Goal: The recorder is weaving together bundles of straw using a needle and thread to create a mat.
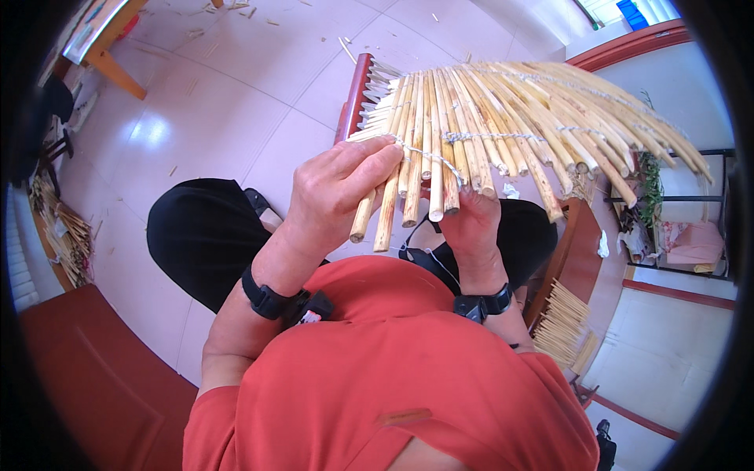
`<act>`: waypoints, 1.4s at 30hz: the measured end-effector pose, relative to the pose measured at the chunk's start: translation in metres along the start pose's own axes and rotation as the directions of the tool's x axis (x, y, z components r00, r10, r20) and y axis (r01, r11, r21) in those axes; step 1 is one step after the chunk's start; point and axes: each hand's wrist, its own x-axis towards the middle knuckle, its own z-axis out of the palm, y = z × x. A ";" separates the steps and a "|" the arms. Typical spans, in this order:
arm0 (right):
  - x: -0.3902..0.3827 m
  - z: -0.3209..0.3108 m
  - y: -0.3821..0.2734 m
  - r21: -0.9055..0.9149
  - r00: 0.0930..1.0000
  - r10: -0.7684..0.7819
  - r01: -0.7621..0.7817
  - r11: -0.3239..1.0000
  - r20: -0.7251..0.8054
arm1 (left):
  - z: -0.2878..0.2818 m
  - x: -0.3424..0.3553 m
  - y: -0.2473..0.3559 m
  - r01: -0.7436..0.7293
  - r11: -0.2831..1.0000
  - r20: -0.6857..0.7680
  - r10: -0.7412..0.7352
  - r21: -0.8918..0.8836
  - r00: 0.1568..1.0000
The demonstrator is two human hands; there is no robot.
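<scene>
A fan-shaped mat of pale plant stalks (471, 118) spreads out in front of me, its cut ends toward my body. White twine (495, 136) runs across the stalks and binds them side by side. My left hand (342, 184) is closed on the mat's left edge, its fingers bent over the stalks where the twine crosses. Below the near stalk ends, my right hand (475, 224) is raised against the underside; its fingers are mostly hidden behind the stalks. A thin loose strand of twine (440, 263) hangs down between my knees.
Beyond the mat's left edge stands a dark red wooden piece (357, 94). More cut stalks (561, 326) lie at the right, and a stalk bundle (67, 231) rests at the left. A wooden table (114, 47) is far left. Stalk scraps litter the tiled floor (236, 86).
</scene>
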 end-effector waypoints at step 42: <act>0.062 0.075 -0.006 -0.473 0.999 0.021 -0.003 0.881 0.033 | 0.001 0.013 0.003 0.496 0.524 -0.051 -0.721 -0.693 0.691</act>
